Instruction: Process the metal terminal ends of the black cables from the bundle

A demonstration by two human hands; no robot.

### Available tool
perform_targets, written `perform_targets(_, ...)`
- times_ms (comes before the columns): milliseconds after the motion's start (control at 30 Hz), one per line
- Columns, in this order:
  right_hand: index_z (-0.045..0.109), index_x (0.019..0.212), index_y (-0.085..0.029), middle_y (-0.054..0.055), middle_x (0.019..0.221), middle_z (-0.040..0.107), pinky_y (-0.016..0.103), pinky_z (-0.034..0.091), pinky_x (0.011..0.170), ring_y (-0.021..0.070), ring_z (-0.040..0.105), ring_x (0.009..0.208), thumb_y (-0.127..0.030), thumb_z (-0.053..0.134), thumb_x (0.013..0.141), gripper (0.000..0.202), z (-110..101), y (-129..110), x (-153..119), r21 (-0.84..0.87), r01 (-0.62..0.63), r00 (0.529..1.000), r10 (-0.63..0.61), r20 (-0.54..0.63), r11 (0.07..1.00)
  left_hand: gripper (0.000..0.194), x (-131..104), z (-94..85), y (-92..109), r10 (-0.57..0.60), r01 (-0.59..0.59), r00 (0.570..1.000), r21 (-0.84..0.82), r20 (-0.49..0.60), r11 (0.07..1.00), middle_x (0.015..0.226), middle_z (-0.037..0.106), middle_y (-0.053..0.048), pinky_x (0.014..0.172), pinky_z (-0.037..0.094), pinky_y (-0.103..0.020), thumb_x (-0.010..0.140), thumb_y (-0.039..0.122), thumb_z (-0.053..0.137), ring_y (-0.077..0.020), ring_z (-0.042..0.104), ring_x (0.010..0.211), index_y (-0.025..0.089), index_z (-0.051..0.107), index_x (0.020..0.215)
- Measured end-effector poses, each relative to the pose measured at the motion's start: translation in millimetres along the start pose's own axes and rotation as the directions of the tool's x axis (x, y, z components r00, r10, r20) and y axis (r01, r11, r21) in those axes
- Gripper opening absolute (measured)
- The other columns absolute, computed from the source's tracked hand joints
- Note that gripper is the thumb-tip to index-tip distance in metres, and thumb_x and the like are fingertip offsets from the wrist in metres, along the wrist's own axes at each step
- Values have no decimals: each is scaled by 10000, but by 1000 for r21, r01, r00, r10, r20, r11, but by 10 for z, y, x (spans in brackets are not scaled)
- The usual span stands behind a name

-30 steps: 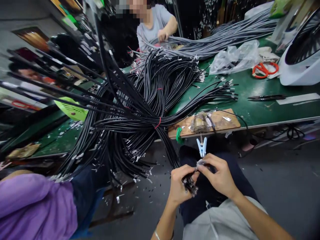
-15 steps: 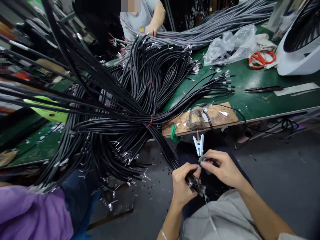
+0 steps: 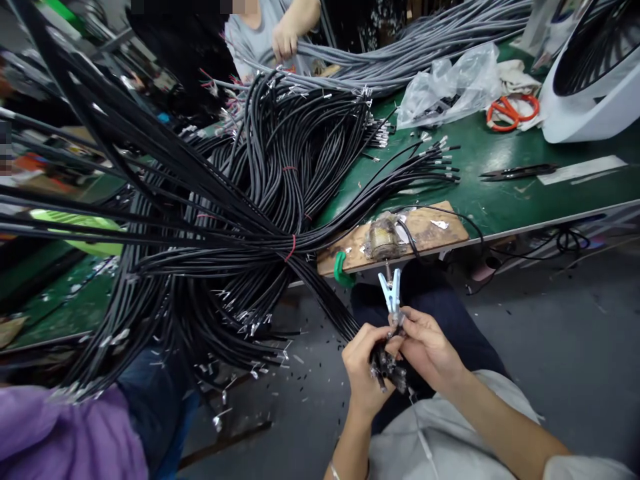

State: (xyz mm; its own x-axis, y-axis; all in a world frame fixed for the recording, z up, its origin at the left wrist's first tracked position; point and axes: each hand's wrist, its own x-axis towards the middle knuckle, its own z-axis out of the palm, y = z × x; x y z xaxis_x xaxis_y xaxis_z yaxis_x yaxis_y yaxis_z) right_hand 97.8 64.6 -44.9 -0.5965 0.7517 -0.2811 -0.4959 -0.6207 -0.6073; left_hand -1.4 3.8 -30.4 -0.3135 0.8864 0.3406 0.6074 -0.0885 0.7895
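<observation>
My left hand [image 3: 364,363] is closed around a bundle of thin black cables [image 3: 336,312], their stripped, silvery ends sticking out below the palm. Close against it, my right hand [image 3: 431,350] pinches a cable end just under a light blue clothespin [image 3: 390,293]; the fingers partly cover what they hold. The clothespin sits on the shaft of a small, grimy motor [image 3: 384,240], its jaws pointing down at my fingertips. That motor is fixed to a wooden board [image 3: 445,215] at the table edge, with a green clamp [image 3: 341,269] beside it.
Heaps of black cables [image 3: 280,140] cover the green table [image 3: 505,207], some tied with red. Orange-handled scissors [image 3: 513,112], dark snips [image 3: 517,172], a plastic bag [image 3: 445,93] and a white fan [image 3: 585,100] lie right. Another person's hand [image 3: 285,41] handles grey cables; a purple sleeve shows left.
My right hand has shifted left and turned, closing in on my left hand beneath the clothespin. The whole view has slid slightly; the co-worker's hand across the table has moved a little.
</observation>
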Motion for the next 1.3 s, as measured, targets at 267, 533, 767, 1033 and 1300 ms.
perform_targets(267,642,806,-179,21,723,578,253,471,598,135,539,649,-284,646,829,108,-163,-187,-62,-691,413,847,-529,52,593,86,38,-92,54,18,-16,998,-44,64,999,633,643,-10,529,443,-223,800,111,607,-120,594,530,165,664,764)
perform_targets(533,576,961,-201,5,826,734,236,541,733,145,711,725,-107,673,793,215,-4,-289,-359,-888,425,700,-686,199,176,124,14,-34,73,57,-57,998,-146,-4,988,699,652,-7,573,469,-217,746,50,659,-119,606,593,165,658,795)
perform_targets(767,566,915,-171,18,743,719,231,529,672,146,701,665,-64,603,819,147,82,-346,-358,-927,374,655,-711,256,11,107,3,70,50,67,-70,997,-123,-33,990,672,611,8,567,460,-210,740,68,651,-114,589,584,166,612,756)
perform_targets(1033,607,846,-163,25,690,652,270,501,626,149,613,624,-64,591,769,126,62,-230,-301,-909,395,616,-772,156,131,37,-16,93,85,31,-32,999,-59,-18,998,647,586,7,528,421,-208,770,172,625,-117,565,553,154,649,793)
perform_targets(1300,653,762,-169,-15,651,598,219,483,580,98,555,575,-196,726,639,145,-93,-246,-43,41,33,999,-32,-38,999,236,24,-19,138,-2,2,998,5,69,1000,586,578,16,523,395,-196,889,175,508,-91,540,503,162,598,671)
